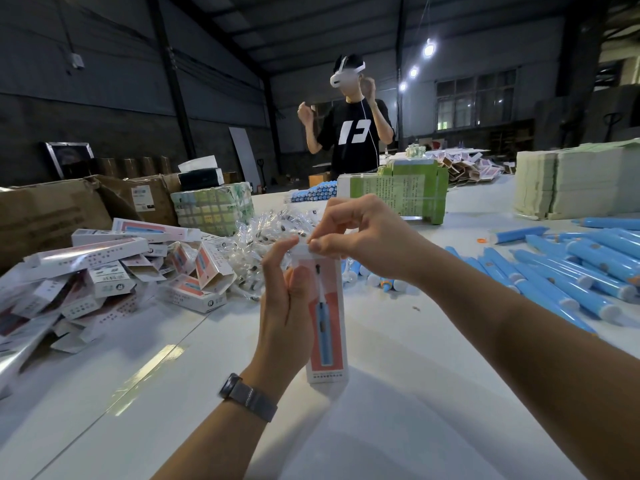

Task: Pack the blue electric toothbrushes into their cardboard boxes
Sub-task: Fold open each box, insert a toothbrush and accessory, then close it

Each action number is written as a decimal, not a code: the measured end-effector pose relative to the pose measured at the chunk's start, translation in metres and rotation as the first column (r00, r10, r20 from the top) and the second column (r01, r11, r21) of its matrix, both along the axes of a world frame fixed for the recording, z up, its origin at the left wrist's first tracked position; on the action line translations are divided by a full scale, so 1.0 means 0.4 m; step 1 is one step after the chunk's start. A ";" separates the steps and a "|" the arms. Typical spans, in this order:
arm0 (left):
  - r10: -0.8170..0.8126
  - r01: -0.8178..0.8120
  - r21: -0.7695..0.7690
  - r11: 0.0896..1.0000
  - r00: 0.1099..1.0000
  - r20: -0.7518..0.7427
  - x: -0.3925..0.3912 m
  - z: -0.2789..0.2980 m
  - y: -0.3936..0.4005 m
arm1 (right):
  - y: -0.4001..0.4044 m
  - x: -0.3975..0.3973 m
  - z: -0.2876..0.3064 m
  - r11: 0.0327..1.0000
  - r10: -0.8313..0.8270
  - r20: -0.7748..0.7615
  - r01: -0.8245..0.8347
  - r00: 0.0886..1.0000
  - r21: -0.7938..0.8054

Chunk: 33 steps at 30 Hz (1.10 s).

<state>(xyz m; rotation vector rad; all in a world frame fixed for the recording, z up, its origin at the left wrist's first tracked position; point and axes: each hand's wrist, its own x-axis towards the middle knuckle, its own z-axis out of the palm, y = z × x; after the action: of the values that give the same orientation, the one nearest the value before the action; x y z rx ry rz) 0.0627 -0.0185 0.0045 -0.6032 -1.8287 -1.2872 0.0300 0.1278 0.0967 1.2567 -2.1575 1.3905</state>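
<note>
— Fingers first: what are the hands doing?
— At centre frame the left hand (284,303) grips an upright box (327,327) around its side, and the right hand (356,233) pinches the top flap (303,249), seemingly closing it.
— Is a toothbrush inside?
— Cannot tell; the walls hide it.
— And the rest?
— At left, a pile of boxes (114,268), some open-ended. At right, many loose blue toothbrushes (568,271) on the white table (398,410). Plenty left, I'd judge.
</note>
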 end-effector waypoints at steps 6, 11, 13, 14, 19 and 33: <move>0.006 -0.006 0.014 1.000 1.000 0.016 0.007 0.007 -0.001 | 0.011 -0.003 0.007 0.998 0.049 0.085 -0.052 0.995 0.040; -0.003 0.003 0.015 1.000 1.000 0.013 0.009 0.013 -0.006 | 0.012 -0.016 -0.006 0.996 0.070 0.041 -0.072 0.997 0.053; -0.008 0.008 0.024 1.000 1.000 0.002 0.010 0.014 -0.007 | 0.014 -0.023 -0.013 0.995 0.081 0.005 -0.081 0.997 0.059; -0.011 0.011 0.019 1.000 1.000 -0.003 0.010 0.013 -0.007 | 0.016 -0.026 -0.016 0.994 0.097 0.002 -0.097 0.995 0.049; -0.008 0.008 0.016 1.000 1.000 -0.029 0.010 0.011 -0.005 | 0.022 -0.029 -0.015 0.988 0.142 -0.060 -0.138 0.988 0.071; 0.039 -0.038 0.033 0.999 0.999 -0.031 -0.012 -0.005 -0.006 | 0.003 -0.027 -0.049 1.000 0.014 -0.159 -0.013 0.987 0.006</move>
<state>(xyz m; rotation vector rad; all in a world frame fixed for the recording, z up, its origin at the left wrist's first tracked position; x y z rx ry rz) 0.0580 -0.0208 0.0026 -0.5654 -1.7820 -1.2717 0.0192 0.1291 0.0769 1.3380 -2.0503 1.2454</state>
